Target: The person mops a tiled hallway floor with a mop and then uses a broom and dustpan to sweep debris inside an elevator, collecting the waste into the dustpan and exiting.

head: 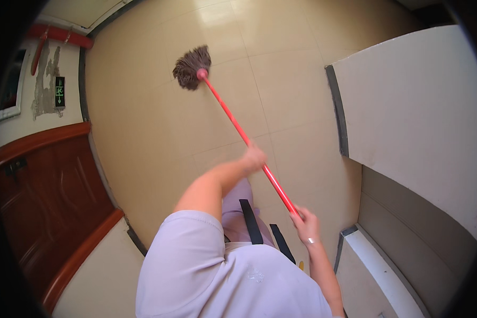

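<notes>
A string mop's dark grey-brown head (pixel 192 67) lies on the tiled floor (pixel 218 115) ahead of me. From its pink socket a red mop handle (pixel 234 122) slants down towards my body. My left hand (pixel 255 157) grips the handle around its middle; that hand is slightly blurred. My right hand (pixel 306 225) is closed around the handle's near end, with a silvery band at the wrist.
At the left are a reddish-brown door (pixel 55 187), a wall with a green exit sign (pixel 59 92) and a red pipe (pixel 59 35). A white wall (pixel 413 99) with a dark skirting edge juts in from the right, above a recessed grey door or panel (pixel 409 214).
</notes>
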### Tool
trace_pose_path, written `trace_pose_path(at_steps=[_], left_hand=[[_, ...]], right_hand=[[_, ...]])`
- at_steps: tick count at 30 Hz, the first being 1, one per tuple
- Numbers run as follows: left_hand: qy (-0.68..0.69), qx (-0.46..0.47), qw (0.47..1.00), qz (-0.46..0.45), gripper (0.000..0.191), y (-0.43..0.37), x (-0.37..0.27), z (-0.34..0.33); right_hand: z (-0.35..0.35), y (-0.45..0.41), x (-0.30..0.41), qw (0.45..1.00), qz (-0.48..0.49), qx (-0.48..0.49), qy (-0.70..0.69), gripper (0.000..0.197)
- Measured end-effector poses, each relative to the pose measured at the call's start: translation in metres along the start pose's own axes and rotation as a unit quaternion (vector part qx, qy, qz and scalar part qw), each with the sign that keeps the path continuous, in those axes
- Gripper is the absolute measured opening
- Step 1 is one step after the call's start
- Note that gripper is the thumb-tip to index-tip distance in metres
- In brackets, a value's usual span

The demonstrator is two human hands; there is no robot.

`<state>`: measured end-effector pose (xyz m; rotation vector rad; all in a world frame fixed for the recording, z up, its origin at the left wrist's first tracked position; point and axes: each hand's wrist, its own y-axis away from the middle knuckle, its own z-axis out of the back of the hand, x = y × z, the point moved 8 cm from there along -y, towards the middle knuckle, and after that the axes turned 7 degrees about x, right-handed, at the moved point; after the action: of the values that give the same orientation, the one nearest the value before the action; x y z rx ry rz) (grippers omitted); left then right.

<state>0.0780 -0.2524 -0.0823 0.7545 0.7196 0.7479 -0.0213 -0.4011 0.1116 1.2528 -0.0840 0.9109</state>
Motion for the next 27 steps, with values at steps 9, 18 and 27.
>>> trace_pose_path(at_steps=[9,18,27], left_hand=[[0.182,0.005,0.926,-0.33,0.014,0.069,-0.277,-0.009],[0.138,-0.056,0.965,-0.218,0.014,0.059,-0.141,-0.005],[0.193,-0.361,0.876,0.254,0.012,0.095,0.24,-0.019]], right_hand=[[0.128,0.215,-0.057,0.977,-0.197,-0.077,0.014,0.024],[0.073,0.123,-0.031,0.994,-0.09,-0.063,0.023,0.023],[-0.142,-0.086,0.181,0.945,0.173,0.124,0.249,0.033]])
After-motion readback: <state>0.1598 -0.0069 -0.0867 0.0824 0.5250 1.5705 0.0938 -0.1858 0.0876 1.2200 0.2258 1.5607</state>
